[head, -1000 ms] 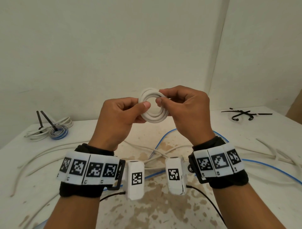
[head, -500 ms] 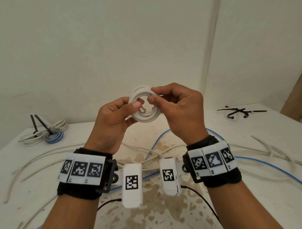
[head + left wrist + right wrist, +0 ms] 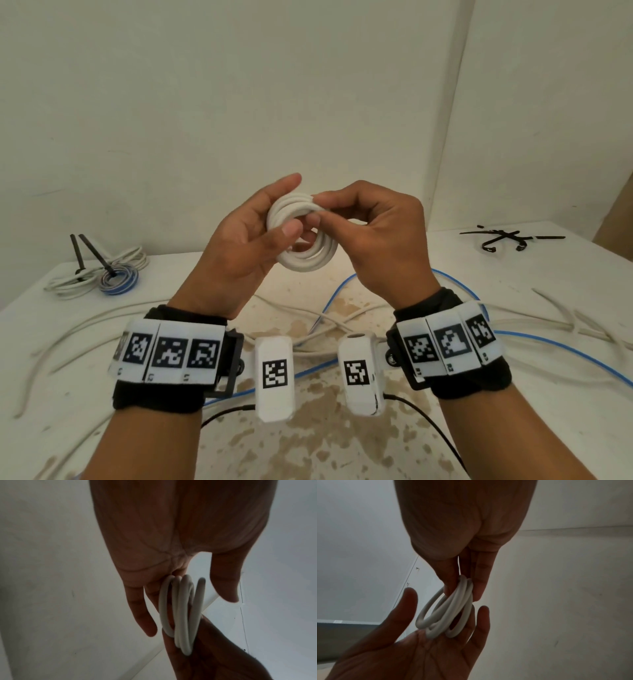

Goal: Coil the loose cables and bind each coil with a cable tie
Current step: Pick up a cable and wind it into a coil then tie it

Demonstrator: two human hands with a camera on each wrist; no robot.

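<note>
The head view shows a white cable coil (image 3: 303, 236) held up in the air above the middle of the bench (image 3: 548, 394), between the left hand (image 3: 239, 246) and the right hand (image 3: 373, 236). The right thumb and forefinger are seen pinched on the coil's upper right side, while the left thumb lies across its front and the left fingers stand nearly straight behind it. On the bench's far left corner two tied coils (image 3: 102, 274) are seen with black tie tails sticking up, and near the far right corner a heap of black cable ties (image 3: 507, 238) is laid out. Loose white cables (image 3: 85, 329) and a blue cable (image 3: 548, 346) are strewn across the stained top, under the hands. None of this is caught by the wrist views. In the left wrist view the coil (image 3: 181, 615) is seen edge-on as four or so loops resting against straight, spread fingers, with nothing curled round it. In the right wrist view the coil (image 3: 448, 609) is seen clamped between thumb and fingers at its top, its lower edge seated in the opened left palm (image 3: 412, 649).
</note>
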